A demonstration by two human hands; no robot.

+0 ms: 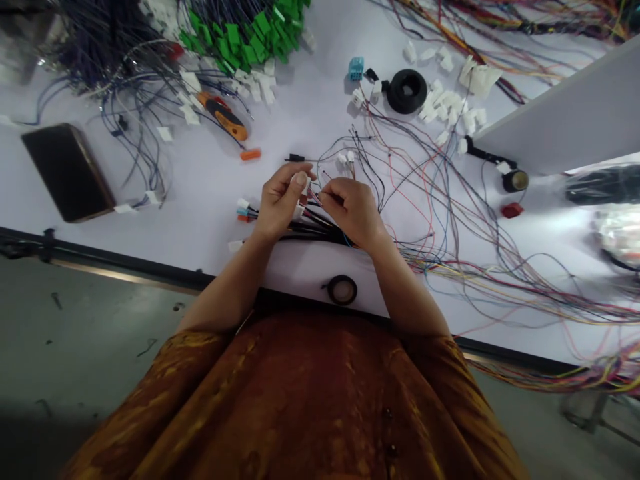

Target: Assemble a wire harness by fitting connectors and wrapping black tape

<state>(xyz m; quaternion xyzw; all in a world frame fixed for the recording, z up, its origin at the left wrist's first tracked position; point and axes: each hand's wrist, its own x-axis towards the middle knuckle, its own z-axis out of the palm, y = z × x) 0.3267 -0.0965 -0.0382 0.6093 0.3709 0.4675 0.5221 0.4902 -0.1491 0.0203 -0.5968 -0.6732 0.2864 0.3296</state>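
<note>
My left hand (281, 200) is closed around a small white connector (303, 185), with the thumb pressed on its top. Close by on the right, my right hand (353, 205) pinches a thin wire (315, 195) that runs to the connector. Below both hands lies a bundle of black-sleeved wires (320, 230). At its left end are small blue, orange and white connectors (243, 211). A black connector (296, 158) rests just above my left fingers. White plugs on wires (346, 159) lie above my right hand.
A black tape roll (343, 290) lies near the table's front edge, another (407, 91) farther back. An orange-handled tool (223, 117), a phone (69, 172) and green connectors (250, 37) are to the left. Loose wires (450, 193) spread right, by a grey upright panel (560, 113).
</note>
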